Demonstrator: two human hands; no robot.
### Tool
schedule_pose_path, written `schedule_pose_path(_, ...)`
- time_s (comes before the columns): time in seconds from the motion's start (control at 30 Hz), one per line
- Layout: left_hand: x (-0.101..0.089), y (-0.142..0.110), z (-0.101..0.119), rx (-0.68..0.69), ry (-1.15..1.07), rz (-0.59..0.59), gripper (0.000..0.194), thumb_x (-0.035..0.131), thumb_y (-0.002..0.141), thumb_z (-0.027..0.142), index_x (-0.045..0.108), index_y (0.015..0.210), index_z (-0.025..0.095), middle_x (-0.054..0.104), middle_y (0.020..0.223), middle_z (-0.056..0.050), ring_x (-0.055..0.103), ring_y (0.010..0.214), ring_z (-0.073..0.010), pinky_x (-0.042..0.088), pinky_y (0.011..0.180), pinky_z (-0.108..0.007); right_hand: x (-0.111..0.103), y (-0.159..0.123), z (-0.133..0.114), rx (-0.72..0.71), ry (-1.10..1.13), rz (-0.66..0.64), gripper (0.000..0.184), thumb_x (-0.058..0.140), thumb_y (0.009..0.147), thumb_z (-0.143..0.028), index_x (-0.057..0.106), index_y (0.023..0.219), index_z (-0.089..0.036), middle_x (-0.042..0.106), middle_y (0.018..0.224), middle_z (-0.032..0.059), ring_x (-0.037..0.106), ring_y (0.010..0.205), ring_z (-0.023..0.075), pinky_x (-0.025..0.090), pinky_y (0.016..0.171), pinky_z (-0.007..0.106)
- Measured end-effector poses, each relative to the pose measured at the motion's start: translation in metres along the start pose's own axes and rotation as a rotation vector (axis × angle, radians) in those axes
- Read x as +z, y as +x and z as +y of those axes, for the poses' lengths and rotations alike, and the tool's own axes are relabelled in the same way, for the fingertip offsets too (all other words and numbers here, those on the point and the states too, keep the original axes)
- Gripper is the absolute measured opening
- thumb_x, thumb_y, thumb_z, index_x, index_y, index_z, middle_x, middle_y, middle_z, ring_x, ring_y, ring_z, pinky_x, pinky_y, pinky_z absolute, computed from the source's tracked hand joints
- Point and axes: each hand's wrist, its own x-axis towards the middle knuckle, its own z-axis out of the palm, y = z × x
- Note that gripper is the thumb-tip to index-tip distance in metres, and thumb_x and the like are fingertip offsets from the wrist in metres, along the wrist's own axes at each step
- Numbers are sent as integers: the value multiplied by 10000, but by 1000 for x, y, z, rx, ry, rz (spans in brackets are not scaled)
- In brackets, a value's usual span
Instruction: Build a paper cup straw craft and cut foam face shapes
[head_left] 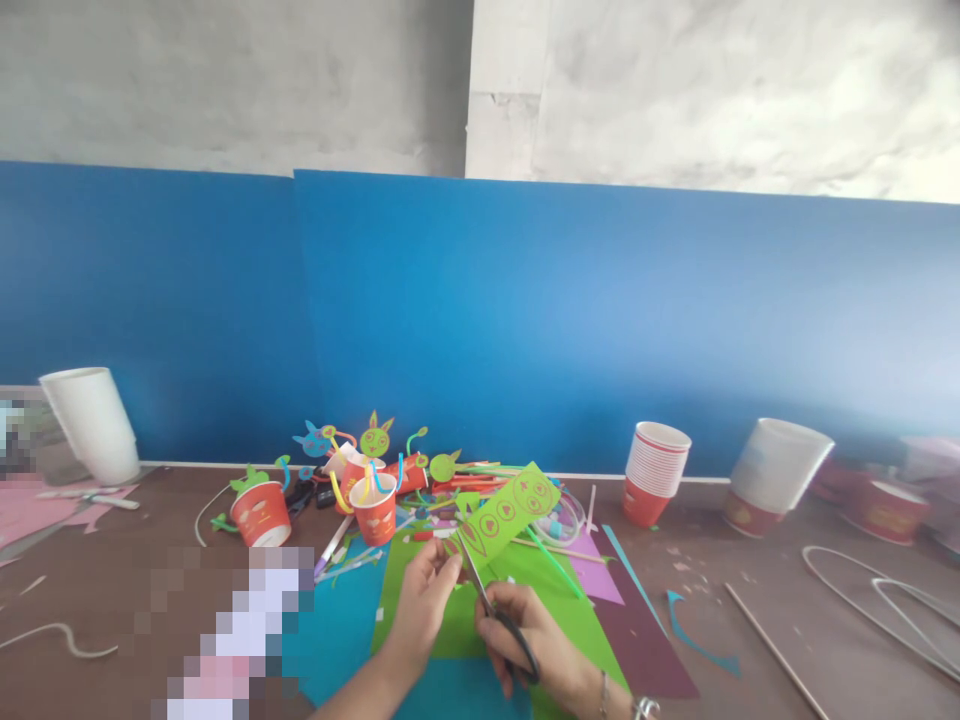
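Observation:
My left hand [424, 600] pinches the near end of a light green paper strip [510, 515] with red shapes drawn on it. My right hand [529, 640] grips black-handled scissors [487, 600], whose blades point up into the strip's near end. Both hands hover over a green paper sheet [570, 625] lying on a blue sheet [337, 640] on the brown table [750, 620].
Red paper cups decorated with paper faces and curls [373, 505] cluster behind the hands. A stack of red cups [652, 470] and a tilted white cup stack [772, 475] stand right. A white cup [94, 420] stands far left. A blue board [525, 320] backs the table. Thin sticks and wire loops [877, 600] lie right.

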Motion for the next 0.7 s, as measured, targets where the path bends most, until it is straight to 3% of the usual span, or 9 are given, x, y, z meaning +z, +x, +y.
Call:
schedule_pose_path(0.2,-2,2,-4,17,-8,1,273,666,704,418,566,700,165,600,663,3,546,648,-146,426,653,-266,2,-1,-2,26,-11,21,245,593,723,-396,489,718,-174,460,378,-89,410,286,47,219,279,129)
schedule_pose_path(0.7,-5,4,-10,10,-27,-44,241,668,702,380,567,717,161,596,664,8,528,646,-139,413,650,-262,4,0,1,-2,14,17,276,598,722,-426,472,719,-180,470,378,-87,391,281,47,224,282,134)
